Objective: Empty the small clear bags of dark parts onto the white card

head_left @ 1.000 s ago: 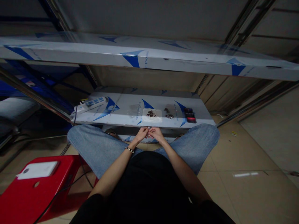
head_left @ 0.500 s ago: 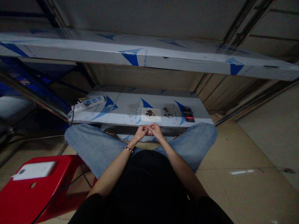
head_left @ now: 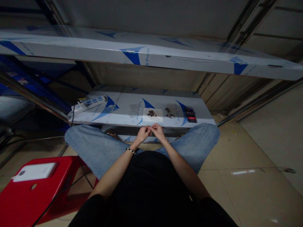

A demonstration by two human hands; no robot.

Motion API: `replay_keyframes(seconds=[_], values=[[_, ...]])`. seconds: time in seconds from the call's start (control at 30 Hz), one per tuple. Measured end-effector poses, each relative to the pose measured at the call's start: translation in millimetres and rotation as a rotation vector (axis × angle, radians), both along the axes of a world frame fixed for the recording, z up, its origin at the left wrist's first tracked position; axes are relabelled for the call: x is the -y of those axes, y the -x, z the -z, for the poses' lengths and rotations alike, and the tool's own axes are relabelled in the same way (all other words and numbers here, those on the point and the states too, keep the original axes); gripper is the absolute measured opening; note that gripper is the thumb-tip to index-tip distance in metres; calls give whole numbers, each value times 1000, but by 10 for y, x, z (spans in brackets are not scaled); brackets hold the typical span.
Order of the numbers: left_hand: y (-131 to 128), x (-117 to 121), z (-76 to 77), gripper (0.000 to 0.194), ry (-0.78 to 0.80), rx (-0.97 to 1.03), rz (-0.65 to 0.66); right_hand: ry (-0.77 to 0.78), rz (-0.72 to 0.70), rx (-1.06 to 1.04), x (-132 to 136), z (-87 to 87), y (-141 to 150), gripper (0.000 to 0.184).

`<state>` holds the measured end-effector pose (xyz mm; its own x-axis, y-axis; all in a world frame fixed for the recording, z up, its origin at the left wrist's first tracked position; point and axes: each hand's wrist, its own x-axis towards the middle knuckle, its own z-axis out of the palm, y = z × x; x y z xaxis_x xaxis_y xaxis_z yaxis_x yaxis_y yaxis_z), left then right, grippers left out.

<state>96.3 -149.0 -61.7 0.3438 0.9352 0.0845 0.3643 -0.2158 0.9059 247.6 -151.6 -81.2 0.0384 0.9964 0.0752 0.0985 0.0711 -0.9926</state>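
Note:
My left hand (head_left: 143, 133) and my right hand (head_left: 157, 131) meet at the fingertips in front of the low shelf's edge, between my knees. Both are closed in a pinch, and whatever sits between the fingers is too small to make out. Just beyond them on the shelf lies a white sheet (head_left: 157, 119) with a pile of small dark brown pieces (head_left: 151, 113) on it. To its right is a small heap of shiny metal-looking pieces (head_left: 170, 116), with a few dark bits (head_left: 168, 110) behind it.
A white power strip (head_left: 91, 102) lies at the left end of the film-covered low shelf (head_left: 123, 104). A clear plastic bag (head_left: 134, 110) is left of the sheet. An upper shelf (head_left: 99, 53) crosses ahead. A red stool (head_left: 21, 201) carries a white box-like device (head_left: 35, 172).
My hands stay together at nearly the same spot, with the fingers shifting slightly. A pale bit visible between them earlier is less visible now. The things on the shelf have not moved.

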Motion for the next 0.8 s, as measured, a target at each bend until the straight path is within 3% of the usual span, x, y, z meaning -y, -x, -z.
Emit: replay_keyframes(seconds=[0.13, 0.27, 0.8], values=[[12, 33, -76, 25, -79, -107, -19, -5, -15, 6, -9, 40, 4, 24], [14, 22, -110, 27, -59, -86, -18, 36, -48, -40, -4, 58, 6, 27], [-9, 11, -78, 25, -18, -87, -7, 122, -43, -41, -5, 83, 11, 28]])
